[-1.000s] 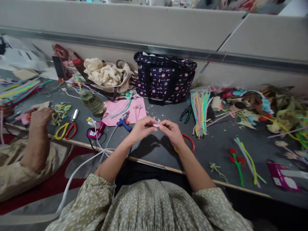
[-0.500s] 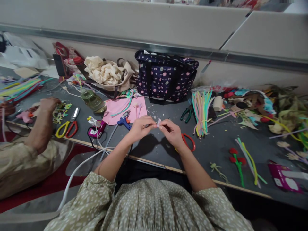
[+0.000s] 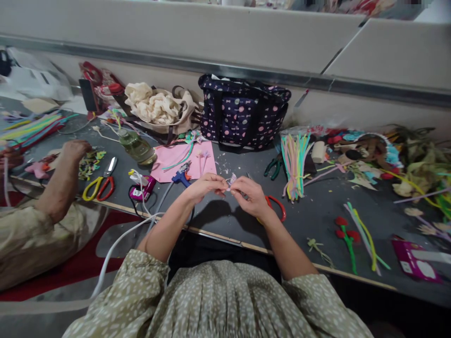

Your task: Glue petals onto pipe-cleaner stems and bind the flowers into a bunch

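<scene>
Over the dark table my left hand (image 3: 207, 188) and my right hand (image 3: 248, 195) meet, fingertips pinched on a small pale lilac piece (image 3: 233, 179) that sticks up between them. Its details are too small to tell. A blue glue gun (image 3: 181, 178) lies just left of my left hand, at the edge of a pink sheet (image 3: 160, 162). Scissors with a red handle (image 3: 278, 207) lie partly hidden beside my right wrist. Pale scraps are scattered behind my hands.
A patterned bag (image 3: 243, 112) stands at the back. Bundled pipe cleaners (image 3: 295, 164) and green-handled pliers (image 3: 273, 168) are on the right. Another person's arm (image 3: 63, 183), yellow-and-red scissors (image 3: 102, 184) and a liquid-filled bottle (image 3: 136, 146) are on the left. White cable crosses the near edge.
Both my hands have shifted slightly towards me, and more of the lilac piece shows between the fingertips. The other person's hand at the left has moved a little.
</scene>
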`<state>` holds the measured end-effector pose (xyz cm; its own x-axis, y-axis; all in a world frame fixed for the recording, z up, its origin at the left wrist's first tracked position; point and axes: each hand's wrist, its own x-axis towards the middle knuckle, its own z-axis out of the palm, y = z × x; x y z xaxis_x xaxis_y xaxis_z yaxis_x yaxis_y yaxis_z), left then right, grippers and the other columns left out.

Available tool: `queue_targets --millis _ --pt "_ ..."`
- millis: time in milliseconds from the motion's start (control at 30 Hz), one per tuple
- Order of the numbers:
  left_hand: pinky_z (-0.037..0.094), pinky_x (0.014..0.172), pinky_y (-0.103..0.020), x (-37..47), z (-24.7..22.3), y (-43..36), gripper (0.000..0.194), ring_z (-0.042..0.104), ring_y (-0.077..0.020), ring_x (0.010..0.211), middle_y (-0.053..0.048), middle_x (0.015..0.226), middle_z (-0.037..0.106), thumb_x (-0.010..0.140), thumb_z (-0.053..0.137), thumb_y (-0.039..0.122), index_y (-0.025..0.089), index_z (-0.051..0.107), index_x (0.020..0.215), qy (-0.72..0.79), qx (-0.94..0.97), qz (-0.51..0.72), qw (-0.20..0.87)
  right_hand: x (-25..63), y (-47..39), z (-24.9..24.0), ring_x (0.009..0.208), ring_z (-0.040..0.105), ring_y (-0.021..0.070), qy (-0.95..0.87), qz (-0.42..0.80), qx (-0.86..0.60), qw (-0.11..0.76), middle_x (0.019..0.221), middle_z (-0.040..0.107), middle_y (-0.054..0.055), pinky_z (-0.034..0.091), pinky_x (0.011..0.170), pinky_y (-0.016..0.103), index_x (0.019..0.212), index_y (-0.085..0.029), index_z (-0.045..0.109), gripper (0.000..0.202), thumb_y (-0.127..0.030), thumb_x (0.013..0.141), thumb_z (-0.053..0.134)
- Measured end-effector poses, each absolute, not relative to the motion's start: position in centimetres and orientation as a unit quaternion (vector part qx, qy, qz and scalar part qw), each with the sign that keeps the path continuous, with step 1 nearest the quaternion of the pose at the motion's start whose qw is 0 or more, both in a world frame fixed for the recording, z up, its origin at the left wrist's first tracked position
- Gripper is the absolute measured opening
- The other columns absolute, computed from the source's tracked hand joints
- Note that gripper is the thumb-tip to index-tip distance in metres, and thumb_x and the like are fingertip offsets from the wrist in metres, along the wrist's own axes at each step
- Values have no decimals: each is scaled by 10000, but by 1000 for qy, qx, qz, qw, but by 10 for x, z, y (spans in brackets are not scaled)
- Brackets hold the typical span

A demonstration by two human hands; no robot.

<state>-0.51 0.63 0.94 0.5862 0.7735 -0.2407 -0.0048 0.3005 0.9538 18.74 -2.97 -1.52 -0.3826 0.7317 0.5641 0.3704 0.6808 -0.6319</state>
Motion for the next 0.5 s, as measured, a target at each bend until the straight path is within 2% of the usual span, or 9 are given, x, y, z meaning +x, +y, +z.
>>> queue_targets --millis 100,167,300,400,500 --pt "492 666 -288 -5 4 7 234 427 -80 513 37 524 476 680 721 346 125 649 651 360 506 262 739 187 -30 -13 804 566 160 -809 195 -352 430 861 623 40 441 725 294 895 -225 645 114 -186 886 538" --pt "483 677 -277 -5 1 7 276 473 -94 564 15 580 524 732 703 396 126 656 696 351 536 285 712 187 -29 -14 728 538 146 -773 242 -383 444 811 599 22 419 662 276 876 -227 643 112 -217 893 532" --pt "446 701 -258 -3 -1 4 245 568 -137 732 -44 786 649 765 708 376 145 700 844 350 637 379 573 185 -28 -21 619 457 119 -675 362 -429 479 729 537 -15 357 582 255 811 -221 623 125 -304 882 563" --pt "438 695 -269 -2 0 2 180 573 -151 736 -44 761 641 783 699 339 159 702 794 348 691 425 470 183 -29 -23 622 443 117 -640 413 -427 487 706 528 -23 346 590 255 797 -214 613 137 -326 869 583" --pt "433 708 -283 0 2 0 193 568 -154 732 -46 741 629 842 633 329 162 686 761 332 724 436 419 182 -30 -21 637 445 120 -650 402 -417 492 730 525 -16 342 597 259 801 -213 609 127 -312 874 577"
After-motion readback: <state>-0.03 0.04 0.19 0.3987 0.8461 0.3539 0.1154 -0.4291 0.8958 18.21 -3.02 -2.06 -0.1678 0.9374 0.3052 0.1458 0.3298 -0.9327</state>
